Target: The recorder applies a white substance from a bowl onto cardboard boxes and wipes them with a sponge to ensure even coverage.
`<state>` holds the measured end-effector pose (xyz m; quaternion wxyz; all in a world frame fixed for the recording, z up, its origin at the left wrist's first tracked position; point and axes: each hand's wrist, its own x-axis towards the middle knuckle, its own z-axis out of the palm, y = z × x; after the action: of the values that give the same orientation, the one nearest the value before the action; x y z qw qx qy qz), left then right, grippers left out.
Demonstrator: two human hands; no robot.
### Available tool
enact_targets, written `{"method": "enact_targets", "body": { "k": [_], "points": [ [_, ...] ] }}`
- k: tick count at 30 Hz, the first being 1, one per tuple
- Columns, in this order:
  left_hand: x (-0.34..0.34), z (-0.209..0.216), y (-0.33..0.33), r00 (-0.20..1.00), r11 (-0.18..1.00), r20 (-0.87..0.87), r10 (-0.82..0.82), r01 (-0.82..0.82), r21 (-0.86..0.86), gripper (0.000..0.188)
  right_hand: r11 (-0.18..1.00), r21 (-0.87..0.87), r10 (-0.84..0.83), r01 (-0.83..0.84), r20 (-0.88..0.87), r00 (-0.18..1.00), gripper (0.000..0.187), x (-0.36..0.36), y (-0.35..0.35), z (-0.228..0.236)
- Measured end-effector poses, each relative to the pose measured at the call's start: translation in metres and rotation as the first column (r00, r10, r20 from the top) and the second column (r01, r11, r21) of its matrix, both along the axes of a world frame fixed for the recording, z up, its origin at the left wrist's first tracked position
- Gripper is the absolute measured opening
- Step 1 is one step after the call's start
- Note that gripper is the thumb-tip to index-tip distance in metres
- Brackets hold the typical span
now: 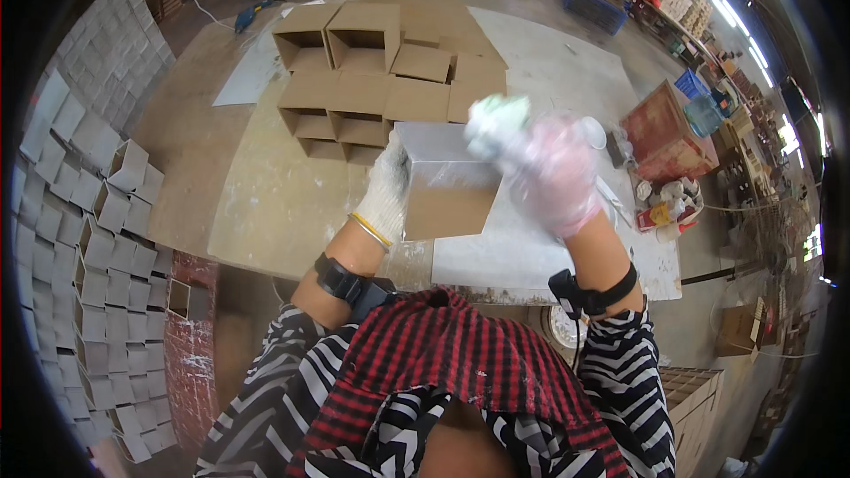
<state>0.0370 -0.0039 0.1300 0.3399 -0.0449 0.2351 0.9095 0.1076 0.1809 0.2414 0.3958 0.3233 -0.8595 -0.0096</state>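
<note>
Across the whole lower middle of the room, your broad worktable stands before you, its top spread with boards, perhaps to spare the surface beneath. To its left, pale boxes are massed in rows, several with open ends showing, a spacing that may let air in. Toward the table's far side you have brown boxes grouped close, some open toward you, likely so that each lies within reach yet clear of your elbows.

Right in front of you, near the table's near edge, is the box in work: grey-white on top, mostly brown on the side facing you. Whether it rests on the table or is lifted, you can't tell from this angle. Your left hand, in a knit glove, grips its left side, probably to steady it and leave the top free. Your right hand, under blurred, pinkish thin plastic, clasps a pale green-and-white wad by the box's upper right corner; the plastic presumably keeps your skin clean.
</note>
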Motion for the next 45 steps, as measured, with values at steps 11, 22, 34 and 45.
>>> {"method": "enact_targets", "body": {
  "k": [11, 22, 34, 45],
  "points": [
    [-0.005, -0.018, 0.008, 0.998, 0.998, -0.053, -0.023, 0.020, -0.064, 0.060, 0.994, -0.057, -0.095, 0.098, 0.061, 0.994, 0.045, -0.006, 0.000, -0.007],
    [0.003, -0.019, -0.001, 0.937, 0.946, -0.280, -0.210, 0.121, -0.302, 0.051, 0.893, -0.195, 0.449, -0.405, 0.362, 0.817, 0.028, -0.008, -0.015, -0.013],
    [0.002, -0.039, -0.020, 0.859, 0.919, -0.328, -0.394, 0.370, -0.136, 0.048, 0.856, -0.148, 0.509, -0.496, 0.410, 0.757, 0.039, -0.008, -0.039, -0.035],
    [0.007, -0.037, -0.024, 0.920, 0.963, -0.336, -0.201, 0.123, -0.238, 0.047, 0.937, -0.294, 0.300, -0.191, 0.392, 0.870, 0.044, -0.003, -0.002, -0.025]
  ]
}}
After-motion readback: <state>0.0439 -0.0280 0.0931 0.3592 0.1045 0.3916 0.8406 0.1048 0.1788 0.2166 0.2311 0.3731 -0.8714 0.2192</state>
